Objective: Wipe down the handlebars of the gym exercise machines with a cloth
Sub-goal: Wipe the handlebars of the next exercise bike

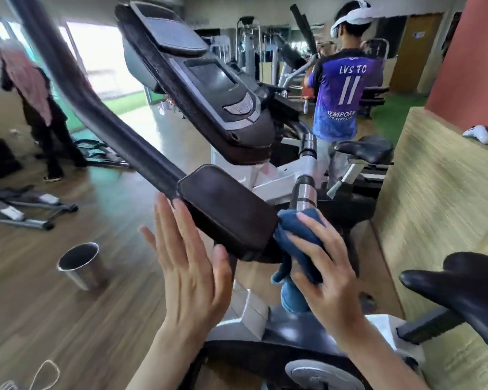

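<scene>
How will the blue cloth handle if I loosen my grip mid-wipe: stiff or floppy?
Probably floppy: the blue cloth bunches under the right hand and one end hangs limp below. Likely light and not slippery, since its surface looks fuzzy. Loosened, it may well slide off the handlebar.

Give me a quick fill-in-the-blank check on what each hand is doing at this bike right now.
1. The cloth gripped by the right hand is ____ in colour.
2. The left hand, fingers straight beside the dark pad, holds ____.
3. The metal cup stands on the ____.

Missing words: blue; nothing; floor.
</scene>
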Available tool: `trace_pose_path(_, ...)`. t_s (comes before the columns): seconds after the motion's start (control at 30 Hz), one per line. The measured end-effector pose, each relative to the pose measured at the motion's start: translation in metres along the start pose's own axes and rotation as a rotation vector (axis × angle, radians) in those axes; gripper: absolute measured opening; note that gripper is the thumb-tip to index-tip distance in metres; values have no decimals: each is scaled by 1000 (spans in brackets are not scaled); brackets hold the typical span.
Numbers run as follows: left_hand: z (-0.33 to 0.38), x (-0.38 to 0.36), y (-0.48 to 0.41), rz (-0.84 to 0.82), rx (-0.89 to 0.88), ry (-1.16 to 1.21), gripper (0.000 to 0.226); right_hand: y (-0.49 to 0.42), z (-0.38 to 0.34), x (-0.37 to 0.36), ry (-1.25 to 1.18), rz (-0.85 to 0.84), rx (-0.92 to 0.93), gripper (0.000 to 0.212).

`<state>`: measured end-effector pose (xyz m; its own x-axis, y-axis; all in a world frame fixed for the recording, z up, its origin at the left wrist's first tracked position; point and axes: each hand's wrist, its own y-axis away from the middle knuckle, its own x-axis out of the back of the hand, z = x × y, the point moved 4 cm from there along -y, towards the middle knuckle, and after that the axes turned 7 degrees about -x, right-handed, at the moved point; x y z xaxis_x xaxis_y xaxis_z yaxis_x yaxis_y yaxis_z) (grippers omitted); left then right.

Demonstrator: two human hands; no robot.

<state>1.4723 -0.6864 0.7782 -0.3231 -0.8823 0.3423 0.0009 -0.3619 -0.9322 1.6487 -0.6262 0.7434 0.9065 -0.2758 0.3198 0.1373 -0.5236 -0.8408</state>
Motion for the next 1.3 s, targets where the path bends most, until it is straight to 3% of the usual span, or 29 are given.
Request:
trace_pose_path(0.2,46,-17,46,-29,-58,-212,59,-14,9,14,-338,-20,-271,28)
trace_pose_path(0.3,51,-23,60,-92,-2,-255,59,-23,1,18,-490,-52,-291,28)
trace_pose_path(0.47,54,-23,62,-152,9,-219,59,-35,-24,0,-420,-178,-43,31)
trace_pose_path(0.57,51,-19,61,-164,-4,-226,60,-50,-26,-9,-404,-215,-17,32)
trace_pose_path(0.67,49,-14,61,-171,-17,-232,63,-45,-27,-9,-360,-174,13,33)
trace_pose_path(0.8,52,-12,60,-180,-12,-231,77,-14,-7,0,-252,-133,206,30)
trace_pose_path(0.93,56,-14,60,-195,34,-228,76,-6,13,9,-215,-112,238,28)
trace_pose_path(1.07,61,-14,60,-200,90,-248,75,0,-11,-3,-215,-91,212,29)
trace_pose_path(1.3,74,-21,62,-168,166,-408,75,-15,30,1,-259,-131,450,26)
